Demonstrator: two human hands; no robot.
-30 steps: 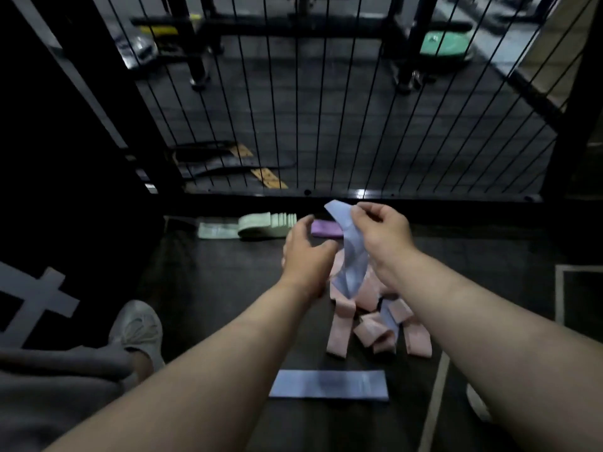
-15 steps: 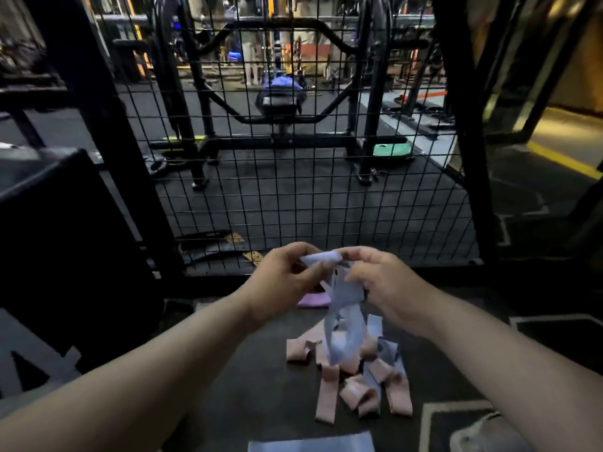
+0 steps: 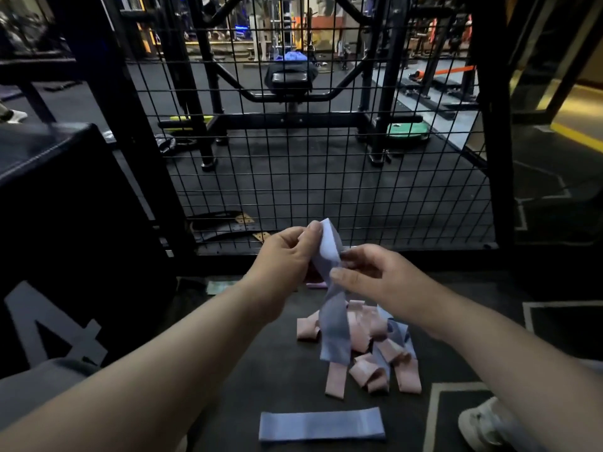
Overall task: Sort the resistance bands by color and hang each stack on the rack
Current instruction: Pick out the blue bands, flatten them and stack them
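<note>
At frame centre the left hand (image 3: 284, 257) and right hand (image 3: 378, 280) hold a band (image 3: 331, 321) hanging over the pile (image 3: 370, 327) on the floor (image 3: 248, 380). A flat band (image 3: 321, 427) lies below the pile, with a shoe (image 3: 479, 425) at lower right. A box (image 3: 65, 207) fills the left, and mesh (image 3: 310, 177) stands behind the hands.

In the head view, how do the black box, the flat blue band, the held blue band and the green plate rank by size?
1. black box
2. flat blue band and held blue band: about alike, not ranked
3. green plate: looks smallest, but it lies far off
</note>
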